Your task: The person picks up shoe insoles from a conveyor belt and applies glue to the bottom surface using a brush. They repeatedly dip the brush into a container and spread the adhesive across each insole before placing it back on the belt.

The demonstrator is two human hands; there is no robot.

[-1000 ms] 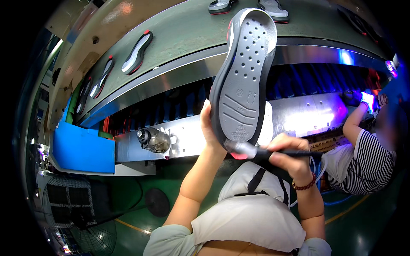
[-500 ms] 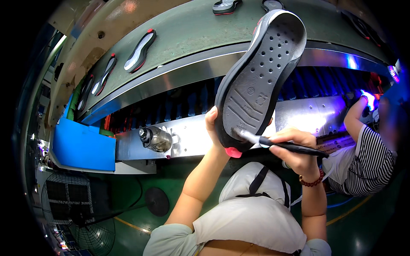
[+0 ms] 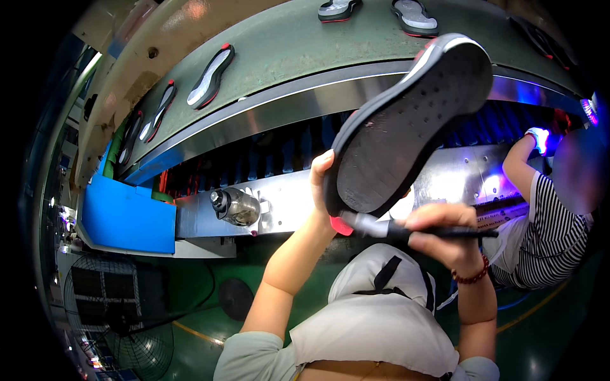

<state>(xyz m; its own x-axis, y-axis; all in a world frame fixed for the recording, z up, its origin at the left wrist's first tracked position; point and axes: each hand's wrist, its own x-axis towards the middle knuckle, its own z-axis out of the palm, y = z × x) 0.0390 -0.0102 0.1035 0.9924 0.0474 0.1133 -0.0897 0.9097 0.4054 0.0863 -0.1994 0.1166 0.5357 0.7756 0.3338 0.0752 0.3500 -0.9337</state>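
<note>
A large shoe sole [image 3: 406, 133] with a dark grey inner face, a white and red rim and a pink-red tip is raised in front of me, tilted with its wide end up and to the right. My left hand [image 3: 321, 181] grips it near its lower end, thumb along the left edge, the other fingers mostly hidden behind. My right hand [image 3: 448, 235] is closed on a black-handled brush [image 3: 397, 231]. The pale bristles meet or overlap the sole's lower end beside the pink-red tip; I cannot tell whether they touch.
Several soles, one of them a grey and black sole [image 3: 211, 76], lie on the green conveyor belt [image 3: 279, 57]. A metal ledge holds a clear bottle [image 3: 236, 207]. A blue panel [image 3: 127, 213] stands left, a fan [image 3: 117, 311] below it. At right works another person in a striped sleeve [image 3: 553, 235].
The sole has swung to the right and turned, its inner face now darker. The brush has moved from the inner face down to the lower end by the pink-red tip.
</note>
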